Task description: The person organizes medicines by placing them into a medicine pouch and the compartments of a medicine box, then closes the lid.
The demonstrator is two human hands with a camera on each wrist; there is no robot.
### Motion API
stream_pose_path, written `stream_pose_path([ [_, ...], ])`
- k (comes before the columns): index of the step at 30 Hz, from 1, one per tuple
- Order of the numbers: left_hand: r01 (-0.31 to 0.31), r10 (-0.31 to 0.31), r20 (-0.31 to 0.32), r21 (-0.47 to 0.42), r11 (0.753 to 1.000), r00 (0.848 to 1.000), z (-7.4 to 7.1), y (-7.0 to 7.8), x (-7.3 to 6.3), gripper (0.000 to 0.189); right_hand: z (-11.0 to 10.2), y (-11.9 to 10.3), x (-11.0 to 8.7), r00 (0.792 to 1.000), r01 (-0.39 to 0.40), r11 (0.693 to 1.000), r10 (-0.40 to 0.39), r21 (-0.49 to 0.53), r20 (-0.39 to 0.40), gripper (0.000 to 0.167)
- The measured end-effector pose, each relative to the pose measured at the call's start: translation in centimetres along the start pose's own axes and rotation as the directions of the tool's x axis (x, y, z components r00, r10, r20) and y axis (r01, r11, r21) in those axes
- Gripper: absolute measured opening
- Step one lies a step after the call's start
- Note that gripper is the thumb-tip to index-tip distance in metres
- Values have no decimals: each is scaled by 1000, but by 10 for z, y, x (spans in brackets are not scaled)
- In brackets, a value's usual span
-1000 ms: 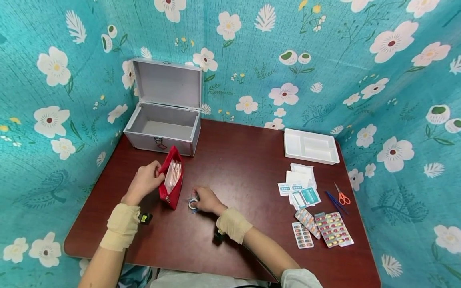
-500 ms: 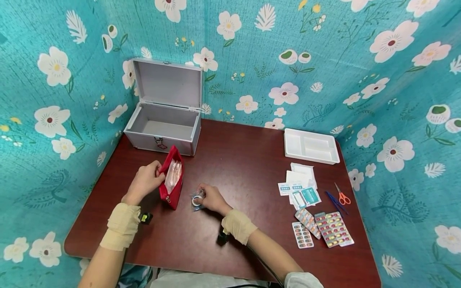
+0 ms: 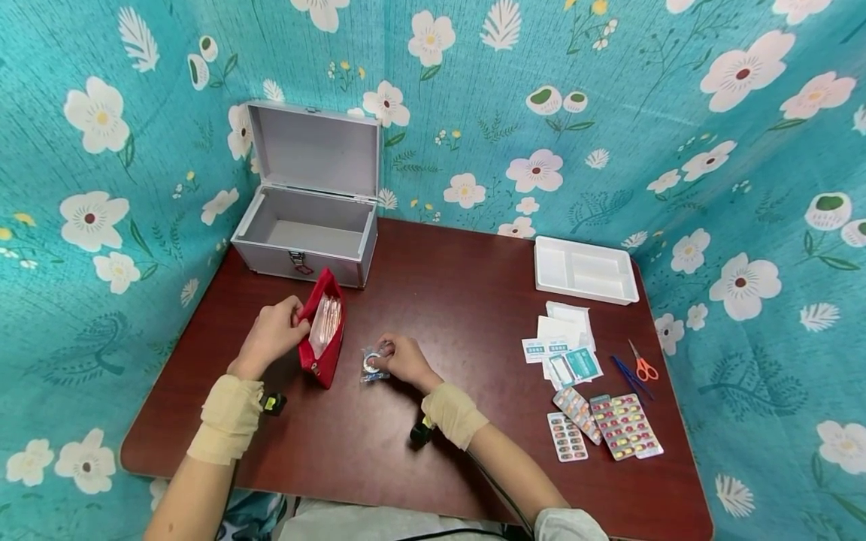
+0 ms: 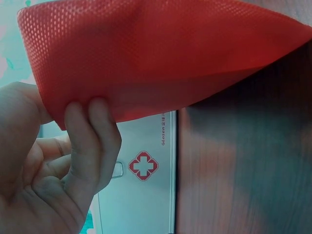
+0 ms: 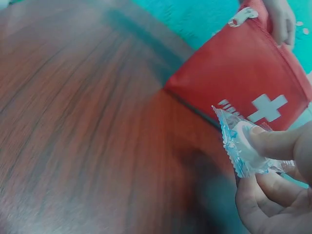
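My left hand (image 3: 267, 336) grips the rim of a red zip pouch (image 3: 331, 364), which stands upright with its mouth open. Inside it, several flat packets (image 3: 326, 324) show along the opening. In the left wrist view, fingers (image 4: 80, 131) press against the red cloth (image 4: 146, 58). To the right of the pouch, my right hand (image 3: 410, 364) pinches a small white roll, apparently tape, in a clear wrapper (image 5: 234, 141) between thumb and fingers. The roll is apart from the pouch, whose white cross (image 5: 268, 107) faces it in the right wrist view.
A grey metal case (image 3: 298, 263) with its lid raised stands behind the pouch. At right are a white divided tray (image 3: 587, 291), paper packets (image 3: 575, 366), blister packs (image 3: 624, 426), blue tweezers (image 3: 632, 377) and orange-handled scissors (image 3: 646, 369).
My right hand has moved a little right and away from me with the wrapped roll, which now shows more plainly. My left hand keeps its grip on the pouch. The head view has tilted slightly.
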State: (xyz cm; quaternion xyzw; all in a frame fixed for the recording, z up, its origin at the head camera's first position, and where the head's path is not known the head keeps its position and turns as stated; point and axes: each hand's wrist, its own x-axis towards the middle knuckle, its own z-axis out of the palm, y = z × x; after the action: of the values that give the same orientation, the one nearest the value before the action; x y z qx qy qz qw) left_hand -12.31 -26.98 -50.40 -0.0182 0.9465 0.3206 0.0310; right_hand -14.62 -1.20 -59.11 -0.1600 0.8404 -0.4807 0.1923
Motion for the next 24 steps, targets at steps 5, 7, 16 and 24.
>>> stream_pose_path([
  [5,-6,6,-13,5,1000,1000,0,1,1,9,-7,-11,7,1000,-14,996,16,93,-21,22],
  [7,-6,7,-15,7,1000,1000,0,2,0,9,-10,-16,11,999,-14,990,18,137,-27,22],
  [16,-43,43,-46,15,999,998,2,0,2,6,-25,-47,23,997,26,969,-9,245,-72,21],
  [24,-45,45,-45,3,999,998,4,0,3,5,-30,-77,34,989,78,996,-71,49,-129,15],
])
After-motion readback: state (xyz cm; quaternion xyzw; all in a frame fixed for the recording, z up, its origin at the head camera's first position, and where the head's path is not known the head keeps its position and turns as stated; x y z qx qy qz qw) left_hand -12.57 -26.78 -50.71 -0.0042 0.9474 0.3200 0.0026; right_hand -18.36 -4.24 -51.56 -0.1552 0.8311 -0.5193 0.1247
